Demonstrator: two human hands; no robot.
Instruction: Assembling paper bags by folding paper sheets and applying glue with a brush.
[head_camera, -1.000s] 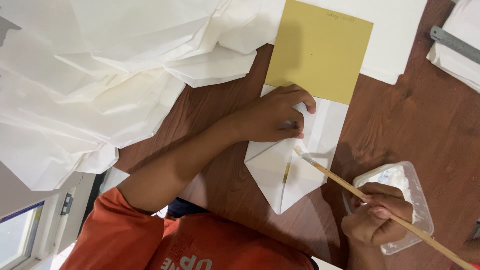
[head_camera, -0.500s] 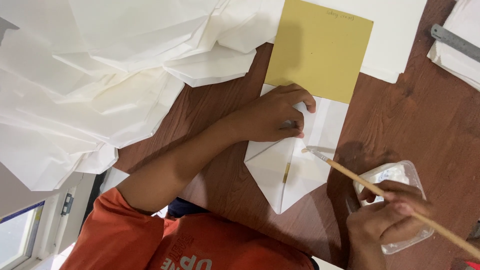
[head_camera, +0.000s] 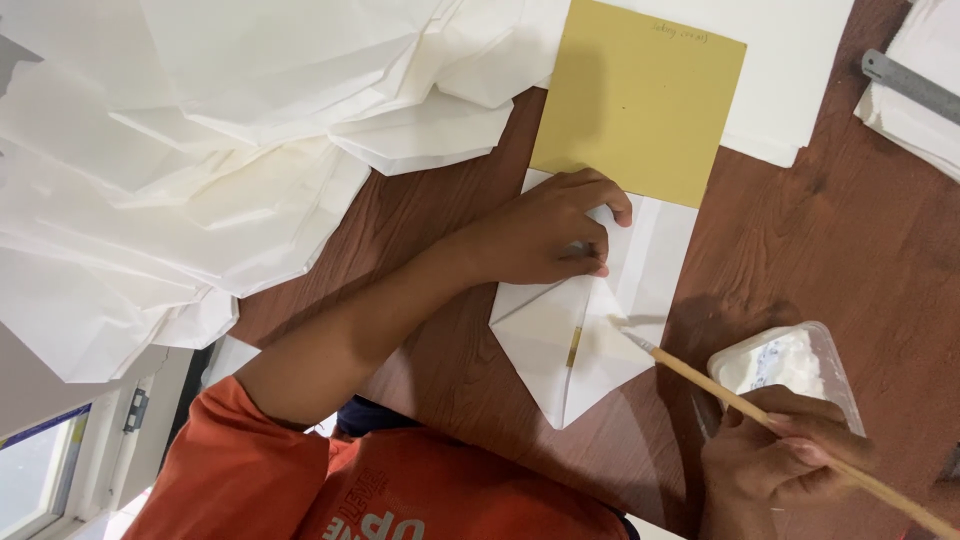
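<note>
A head camera looks down on a brown wooden worktop. The camera is turned, so the person's orange sleeve sits at 7 o'clock in the frame.

The left hand lies near the centre, fingers bent and pressing flat on a folded white paper. It grasps nothing; it pins the paper down. The paper forms a pointed shape with its tip toward 6 o'clock, and a thin yellow strip shows in its middle seam.

The right hand, at 5 o'clock, is closed around a thin wooden brush. The brush slants up toward 10 o'clock, and its tip touches the right edge of the white paper. Just beside this hand, toward 1 o'clock from it, sits a clear plastic tub of white paste.

At 12 o'clock a yellow card lies on a larger white sheet, its lower edge overlapping the folded paper. A heap of creased white papers fills the frame from 9 to 11 o'clock. A metal ruler lies at 2 o'clock.
</note>
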